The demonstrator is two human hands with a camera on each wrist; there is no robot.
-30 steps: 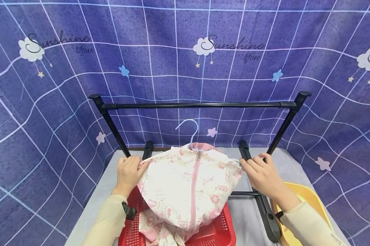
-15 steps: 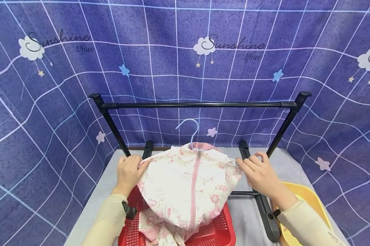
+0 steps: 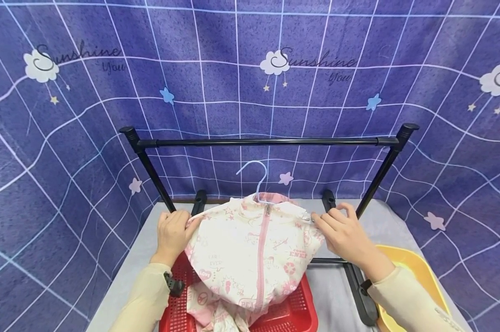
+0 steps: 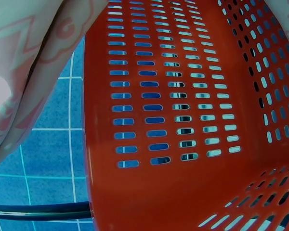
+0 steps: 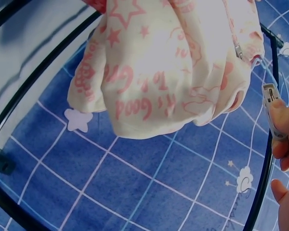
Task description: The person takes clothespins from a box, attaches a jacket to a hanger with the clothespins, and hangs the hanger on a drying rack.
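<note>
A white zip-up jacket [image 3: 233, 249] with pink print hangs over a light blue hanger [image 3: 265, 171], whose hook rises from the collar. My left hand [image 3: 172, 235] pinches the jacket's left shoulder between thumb and fingers. At the opposite shoulder, my right hand [image 3: 340, 233] pinches a small pale grey clothespin [image 5: 270, 98] with a metal spring. The clothespin's tip is right at the shoulder edge in the head view. In the right wrist view, the sleeve and shoulder cloth droop beside it. The jacket's lower part reaches down into a red perforated basket [image 3: 309, 302].
Behind the jacket stands a black garment rack [image 3: 275, 142] with a horizontal bar. A yellow bin [image 3: 426, 272] is at the right, partly behind the right forearm. Grey cloth [image 3: 144, 258] covers the table, and a blue patterned curtain [image 3: 316, 101] hangs behind.
My right hand has moved left with the clothespin, from beyond the shoulder edge to right against it. The left hand and the jacket have stayed nearly still.
</note>
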